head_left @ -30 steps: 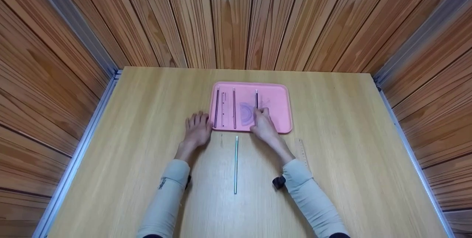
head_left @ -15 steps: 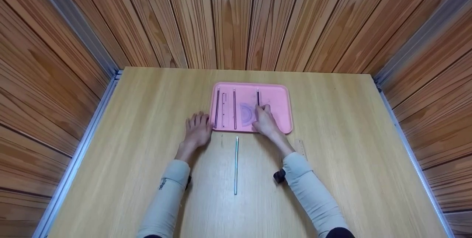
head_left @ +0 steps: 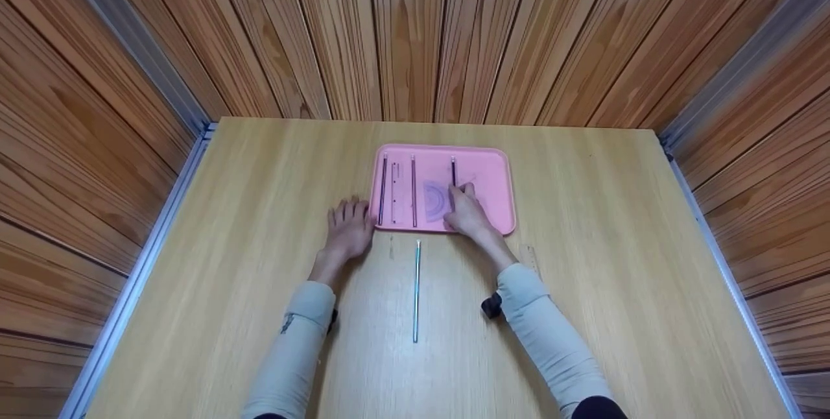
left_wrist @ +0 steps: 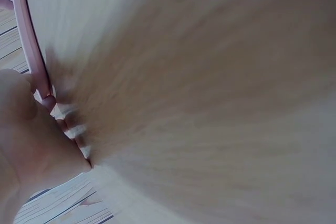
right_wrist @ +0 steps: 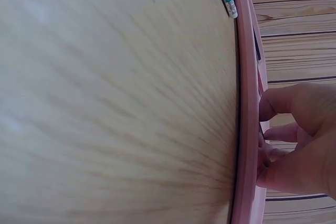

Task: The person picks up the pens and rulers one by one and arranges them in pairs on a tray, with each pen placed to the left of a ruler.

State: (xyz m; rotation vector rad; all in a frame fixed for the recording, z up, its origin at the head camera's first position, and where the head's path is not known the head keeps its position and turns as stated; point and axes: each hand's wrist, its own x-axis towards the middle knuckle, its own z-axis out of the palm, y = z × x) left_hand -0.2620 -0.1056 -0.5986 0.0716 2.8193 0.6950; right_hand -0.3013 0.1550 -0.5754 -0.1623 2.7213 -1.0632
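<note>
A dark pencil point(head_left: 454, 169) lies towards the right part of a pink tray point(head_left: 496, 176). My right hand point(head_left: 468, 213) pinches its near end, low over the tray; the grip is partly hidden in the right wrist view. My left hand point(head_left: 350, 231) rests on the table with fingers extended, its thumb side touching the tray's near left corner. Also in the tray are a dark pencil point(head_left: 382, 189) at the left, a clear ruler point(head_left: 395, 193), another dark pencil point(head_left: 414, 191), and a clear purplish protractor point(head_left: 434, 202) beside my right hand.
On the table point(head_left: 272, 341) in front of the tray lies a teal pencil point(head_left: 417, 292) with a white eraser. A pale ruler point(head_left: 528, 257) is partly covered by my right forearm. Wood-panelled walls point(head_left: 415, 36) stand around the table.
The right hand and the pencil in it have shifted slightly away and to the right, then stayed almost still. The left hand has kept its place at the tray's corner.
</note>
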